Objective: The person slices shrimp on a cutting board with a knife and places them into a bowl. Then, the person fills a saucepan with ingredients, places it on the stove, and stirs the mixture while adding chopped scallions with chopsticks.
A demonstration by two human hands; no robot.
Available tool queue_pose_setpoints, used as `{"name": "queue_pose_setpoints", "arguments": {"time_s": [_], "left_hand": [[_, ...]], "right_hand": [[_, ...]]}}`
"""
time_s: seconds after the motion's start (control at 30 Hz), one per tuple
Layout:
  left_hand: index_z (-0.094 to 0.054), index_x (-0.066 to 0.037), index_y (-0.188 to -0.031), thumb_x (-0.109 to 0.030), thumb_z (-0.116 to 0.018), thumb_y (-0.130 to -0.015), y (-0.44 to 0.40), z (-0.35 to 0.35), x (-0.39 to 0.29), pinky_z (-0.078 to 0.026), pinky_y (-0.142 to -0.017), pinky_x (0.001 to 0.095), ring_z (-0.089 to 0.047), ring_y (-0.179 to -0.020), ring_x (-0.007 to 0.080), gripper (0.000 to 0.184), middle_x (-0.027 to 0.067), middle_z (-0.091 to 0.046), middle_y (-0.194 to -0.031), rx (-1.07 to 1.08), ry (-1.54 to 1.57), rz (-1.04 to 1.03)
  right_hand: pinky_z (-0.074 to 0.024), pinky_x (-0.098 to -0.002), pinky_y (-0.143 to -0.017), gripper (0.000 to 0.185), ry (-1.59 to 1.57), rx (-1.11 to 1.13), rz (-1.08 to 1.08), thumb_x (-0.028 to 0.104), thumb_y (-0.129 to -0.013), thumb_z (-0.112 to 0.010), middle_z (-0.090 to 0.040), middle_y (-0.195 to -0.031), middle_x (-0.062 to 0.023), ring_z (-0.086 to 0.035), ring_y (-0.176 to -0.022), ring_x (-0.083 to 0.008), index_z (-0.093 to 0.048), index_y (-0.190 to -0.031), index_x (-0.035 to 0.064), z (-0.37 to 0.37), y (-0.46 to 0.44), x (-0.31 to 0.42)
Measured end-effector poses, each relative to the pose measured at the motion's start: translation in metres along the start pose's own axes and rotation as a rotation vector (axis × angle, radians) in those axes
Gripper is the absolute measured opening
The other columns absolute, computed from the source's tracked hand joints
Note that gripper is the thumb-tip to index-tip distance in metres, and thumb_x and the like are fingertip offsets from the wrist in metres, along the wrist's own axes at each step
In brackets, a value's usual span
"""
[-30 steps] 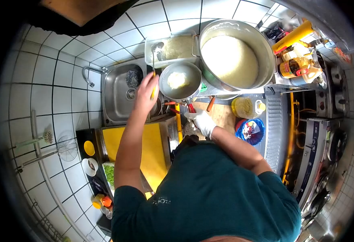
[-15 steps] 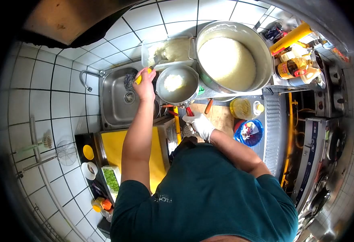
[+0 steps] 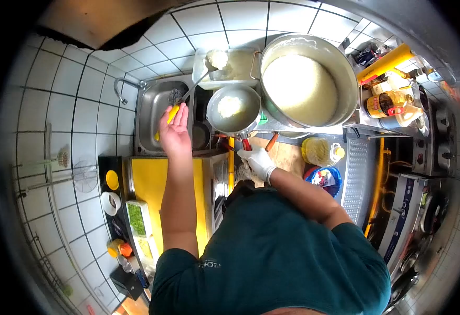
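1. Ladle (image 3: 192,87): yellow handle grasped by the bare left hand (image 3: 176,131), left of the pan (image 3: 244,119); bowl, heaped with white food (image 3: 218,59), extended beyond the fingers, over the tub (image 3: 240,80) behind the pan.
2. Pan: red handle clasped by the gloved right hand (image 3: 257,160), on its near side; white food held inside.
3. Obscured: yellow handle, partly covered by the left hand; tub contents, hard to make out.

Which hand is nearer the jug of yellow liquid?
Right: the right hand, on the pan's red handle, is left of the jug; the left hand, holding the ladle, is farther off, by the sink.
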State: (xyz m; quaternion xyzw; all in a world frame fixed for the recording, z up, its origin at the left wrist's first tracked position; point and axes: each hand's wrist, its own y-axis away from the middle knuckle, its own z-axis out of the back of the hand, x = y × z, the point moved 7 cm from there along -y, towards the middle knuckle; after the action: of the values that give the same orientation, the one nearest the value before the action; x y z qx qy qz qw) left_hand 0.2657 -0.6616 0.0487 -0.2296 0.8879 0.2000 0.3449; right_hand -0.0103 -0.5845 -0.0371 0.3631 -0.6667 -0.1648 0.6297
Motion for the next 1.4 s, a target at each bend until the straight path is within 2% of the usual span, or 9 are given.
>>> {"name": "queue_pose_setpoints", "arguments": {"time_s": [0.17, 0.2, 0.27, 0.33, 0.47, 0.57, 0.87, 1.07, 1.4], "left_hand": [[-0.061, 0.006, -0.118, -0.014, -0.057, -0.101, 0.092, 0.009, -0.019, -0.054, -0.109, 0.0511, -0.07, -0.113, 0.0419, 0.026, 0.025, -0.069, -0.114, -0.004, -0.273, -0.119], [-0.066, 0.006, -0.115, -0.013, -0.055, -0.103, 0.107, 0.008, -0.014, -0.055, -0.105, 0.0464, -0.072, -0.109, 0.0363, 0.024, 0.0213, -0.072, -0.114, -0.004, -0.323, -0.126], [-0.069, 0.005, -0.114, -0.012, -0.058, -0.102, 0.135, -0.005, -0.016, -0.056, -0.102, 0.0424, -0.074, -0.106, 0.0309, 0.023, 0.018, -0.073, -0.118, 0.157, -0.937, -0.405], [-0.072, 0.003, -0.115, -0.005, -0.064, -0.096, 0.148, -0.01, 0.001, -0.058, -0.093, 0.0374, -0.075, -0.1, 0.0281, 0.022, 0.0173, -0.073, -0.121, 0.296, -1.132, -0.532], [-0.071, 0.003, -0.117, 0.005, -0.068, -0.09, 0.173, -0.037, 0.023, -0.057, -0.089, 0.0374, -0.072, -0.105, 0.0398, 0.028, 0.0258, -0.07, -0.12, 0.723, -1.443, -0.637], [-0.071, 0.003, -0.117, 0.004, -0.068, -0.09, 0.193, -0.054, 0.016, -0.058, -0.088, 0.0376, -0.072, -0.104, 0.0408, 0.027, 0.0259, -0.069, -0.12, 0.798, -1.511, -0.685], [-0.072, 0.004, -0.114, 0.002, -0.071, -0.088, 0.212, -0.053, 0.009, -0.058, -0.087, 0.0378, -0.073, -0.103, 0.0389, 0.026, 0.0254, -0.07, -0.119, 0.828, -1.425, -0.458], [-0.073, 0.004, -0.112, 0.001, -0.071, -0.085, 0.231, -0.063, 0.01, -0.059, -0.084, 0.0378, -0.073, -0.1, 0.0382, 0.027, 0.0256, -0.07, -0.12, 1.02, -1.589, -0.485], [-0.072, 0.004, -0.113, 0.0, -0.067, -0.09, 0.21, -0.057, -0.024, -0.061, -0.084, 0.0355, -0.076, -0.093, 0.032, 0.023, 0.0231, -0.072, -0.115, 0.798, -1.356, -0.468]], "right_hand": [[-0.0443, -0.035, -0.051, 0.017, -0.041, 0.101, -0.055, 0.02, -0.095, -0.067, -0.057, -0.071, -0.0057, -0.055, -0.056, -0.0164, -0.062, -0.098, 0.0036, 0.012, 0.004, -0.005], [-0.0426, -0.0339, -0.049, 0.017, -0.005, 0.097, 0.025, 0.02, -0.096, -0.067, -0.054, -0.069, -0.0038, -0.053, -0.054, -0.0155, -0.06, -0.096, 0.0047, 0.014, 0.004, -0.002], [-0.0414, -0.0331, -0.048, 0.017, -0.037, 0.123, -0.009, 0.02, -0.096, -0.067, -0.054, -0.069, -0.0034, -0.052, -0.054, -0.015, -0.059, -0.095, 0.0046, 0.02, 0.007, -0.004], [-0.0402, -0.0324, -0.048, 0.018, -0.03, 0.124, -0.03, 0.02, -0.096, -0.067, -0.055, -0.07, -0.0032, -0.051, -0.053, -0.0141, -0.059, -0.094, 0.0039, 0.025, 0.006, -0.006], [-0.0416, -0.0325, -0.05, 0.021, 0.034, 0.12, 0.001, 0.023, -0.095, -0.067, -0.057, -0.07, -0.0033, -0.053, -0.054, -0.0142, -0.061, -0.094, 0.0032, 0.033, -0.002, -0.012], [-0.0427, -0.0329, -0.053, 0.021, 0.099, 0.11, 0.058, 0.023, -0.094, -0.068, -0.058, -0.071, -0.0036, -0.054, -0.057, -0.0148, -0.062, -0.095, 0.0027, 0.04, -0.006, -0.012], [-0.0432, -0.033, -0.053, 0.02, 0.027, 0.168, 0.023, 0.022, -0.094, -0.067, -0.058, -0.07, -0.0046, -0.055, -0.057, -0.0155, -0.062, -0.093, 0.0026, 0.043, -0.001, -0.006], [-0.0419, -0.0332, -0.05, 0.021, 0.072, 0.164, 0.02, 0.022, -0.095, -0.066, -0.057, -0.067, -0.0044, -0.054, -0.054, -0.0156, -0.06, -0.09, 0.0028, 0.046, -0.017, -0.018], [-0.0408, -0.0314, -0.046, 0.02, 0.009, 0.208, -0.016, 0.022, -0.097, -0.065, -0.056, -0.068, -0.0036, -0.053, -0.051, -0.0147, -0.057, -0.094, 0.0037, 0.045, -0.01, -0.01]]}}
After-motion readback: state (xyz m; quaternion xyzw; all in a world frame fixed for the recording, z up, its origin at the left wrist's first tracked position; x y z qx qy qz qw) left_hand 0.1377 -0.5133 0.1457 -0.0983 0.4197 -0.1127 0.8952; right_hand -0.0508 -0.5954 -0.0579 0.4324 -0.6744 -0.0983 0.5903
